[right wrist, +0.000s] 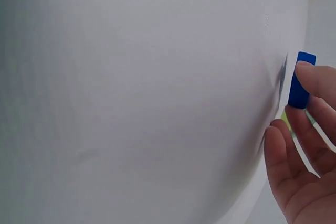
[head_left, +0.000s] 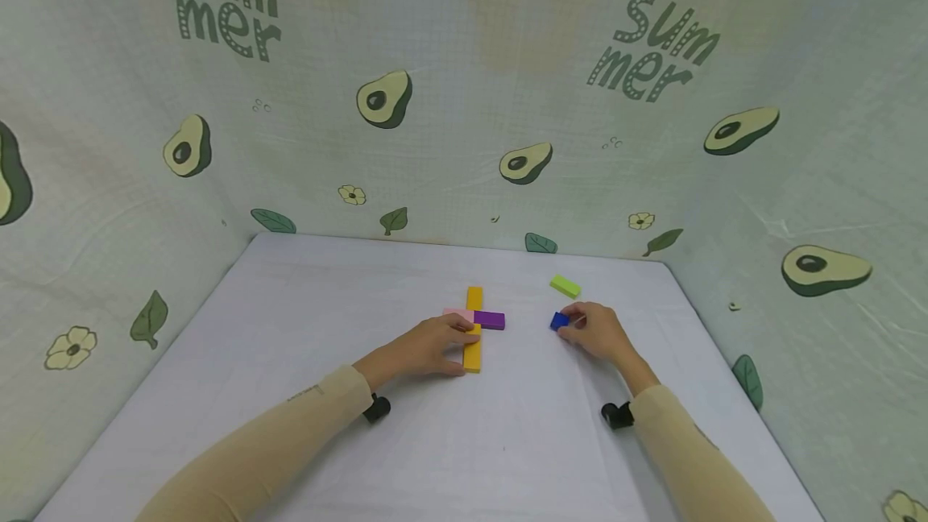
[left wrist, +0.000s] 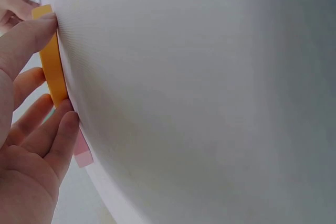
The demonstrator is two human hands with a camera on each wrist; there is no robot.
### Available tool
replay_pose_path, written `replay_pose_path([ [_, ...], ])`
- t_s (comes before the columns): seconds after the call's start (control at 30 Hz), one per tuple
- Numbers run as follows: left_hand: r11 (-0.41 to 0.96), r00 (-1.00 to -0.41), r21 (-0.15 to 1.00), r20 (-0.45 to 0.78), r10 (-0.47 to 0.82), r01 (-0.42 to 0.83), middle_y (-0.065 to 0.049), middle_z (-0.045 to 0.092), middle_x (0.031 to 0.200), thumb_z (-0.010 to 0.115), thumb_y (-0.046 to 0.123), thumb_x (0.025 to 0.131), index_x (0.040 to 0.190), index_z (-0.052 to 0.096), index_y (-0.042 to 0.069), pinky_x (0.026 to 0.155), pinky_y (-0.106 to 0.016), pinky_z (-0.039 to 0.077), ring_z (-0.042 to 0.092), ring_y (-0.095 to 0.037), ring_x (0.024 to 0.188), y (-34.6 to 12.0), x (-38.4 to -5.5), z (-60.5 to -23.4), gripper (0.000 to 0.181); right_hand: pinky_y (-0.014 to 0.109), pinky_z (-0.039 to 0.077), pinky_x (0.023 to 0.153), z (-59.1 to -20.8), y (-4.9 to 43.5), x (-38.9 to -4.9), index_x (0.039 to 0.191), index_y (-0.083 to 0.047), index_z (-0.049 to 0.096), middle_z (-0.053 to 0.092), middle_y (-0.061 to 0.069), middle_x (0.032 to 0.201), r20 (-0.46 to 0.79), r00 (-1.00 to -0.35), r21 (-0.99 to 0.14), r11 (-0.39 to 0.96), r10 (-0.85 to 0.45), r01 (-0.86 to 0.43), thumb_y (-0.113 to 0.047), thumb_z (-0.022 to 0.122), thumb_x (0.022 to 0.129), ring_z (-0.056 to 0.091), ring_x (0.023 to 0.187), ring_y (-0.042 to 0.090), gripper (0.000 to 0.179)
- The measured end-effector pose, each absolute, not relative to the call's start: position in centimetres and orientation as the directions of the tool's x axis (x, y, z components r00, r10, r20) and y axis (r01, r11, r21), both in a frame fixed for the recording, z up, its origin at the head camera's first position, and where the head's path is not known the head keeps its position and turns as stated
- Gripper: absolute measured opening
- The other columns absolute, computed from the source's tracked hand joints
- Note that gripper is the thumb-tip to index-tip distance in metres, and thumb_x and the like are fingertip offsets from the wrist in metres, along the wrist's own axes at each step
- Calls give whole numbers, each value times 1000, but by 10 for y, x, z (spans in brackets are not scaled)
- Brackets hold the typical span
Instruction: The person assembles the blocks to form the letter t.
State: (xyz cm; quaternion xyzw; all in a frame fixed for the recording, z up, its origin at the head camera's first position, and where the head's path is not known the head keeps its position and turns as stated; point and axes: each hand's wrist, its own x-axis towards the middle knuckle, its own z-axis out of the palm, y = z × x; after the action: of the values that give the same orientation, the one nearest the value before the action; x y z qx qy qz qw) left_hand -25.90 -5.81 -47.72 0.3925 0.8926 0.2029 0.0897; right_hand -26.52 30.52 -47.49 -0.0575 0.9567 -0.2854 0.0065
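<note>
In the head view, my left hand (head_left: 438, 345) holds the nearer yellow-orange block (head_left: 472, 357); the left wrist view shows the thumb at one end and fingers along its side. This block lies in a cross shape with a farther yellow-orange block (head_left: 474, 297), a pink block (head_left: 458, 314) partly under my fingers, and a purple block (head_left: 490, 321) on the right. To the right, my right hand (head_left: 596, 332) pinches a blue block (head_left: 558, 321) between thumb and fingertips. The right wrist view shows the blue block (right wrist: 301, 85) slightly above the cloth.
A lime-green block (head_left: 565, 287) lies beyond my right hand. White cloth (head_left: 348, 288) covers the table, and a printed curtain (head_left: 449, 39) rises behind it and at both sides. A small black camera (head_left: 618, 416) sits at my right wrist, another (head_left: 377, 408) at my left.
</note>
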Motion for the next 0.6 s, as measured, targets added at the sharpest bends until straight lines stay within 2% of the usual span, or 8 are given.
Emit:
replay_pose_path([
  [0.23,610,-676,428,2,737,667,-5,55,154,84,32,94,150,62,14,121,-41,43,52,-25,142,-58,-259,-478,62,41,58,84,-474,295,-252,123,-5,74,74,11,110,7,-997,-576,815,-81,-70,-19,81,94,67,98,24,33],
  [0.6,616,-680,422,-1,733,665,-4,55,153,84,33,94,150,62,15,121,-41,43,53,-24,141,-57,-259,-478,63,43,60,84,-471,276,-234,120,-6,74,73,11,111,-22,-999,-588,809,-38,-18,-20,82,93,68,100,26,32],
])
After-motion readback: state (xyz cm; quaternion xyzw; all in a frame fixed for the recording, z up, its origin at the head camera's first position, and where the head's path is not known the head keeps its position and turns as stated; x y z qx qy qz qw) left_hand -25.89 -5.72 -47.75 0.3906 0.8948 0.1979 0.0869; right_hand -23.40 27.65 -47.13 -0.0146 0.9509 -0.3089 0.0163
